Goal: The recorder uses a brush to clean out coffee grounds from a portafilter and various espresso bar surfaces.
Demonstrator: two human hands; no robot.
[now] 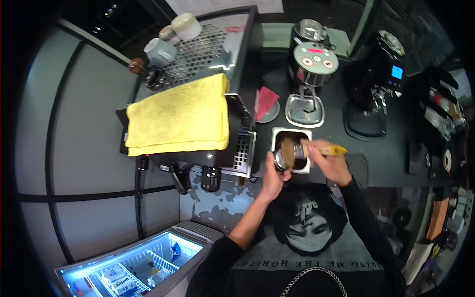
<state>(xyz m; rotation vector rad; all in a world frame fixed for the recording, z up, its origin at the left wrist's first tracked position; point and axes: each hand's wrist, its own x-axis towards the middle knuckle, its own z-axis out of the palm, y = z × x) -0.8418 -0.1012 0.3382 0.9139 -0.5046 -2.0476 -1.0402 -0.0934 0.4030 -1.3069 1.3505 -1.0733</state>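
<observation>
My left hand (275,178) grips a small round metal piece (279,160), perhaps a filter basket or dosing cup, tilted over a steel-rimmed container (274,134) set in the counter. In my right hand (328,163) is a flat brush (301,150) with a wooden handle and a yellow end. Its tan bristles, blurred, touch or lie right against the metal piece's face. The container's inside is dark and partly hidden by the hands and brush.
An espresso machine (245,67) with a folded yellow cloth (180,118) and cups on top stands left. Behind the container are a coffee grinder (315,61) and its metal tray (305,111). A black grinder (374,81) stands right. A lit open chest freezer (207,247) is lower left.
</observation>
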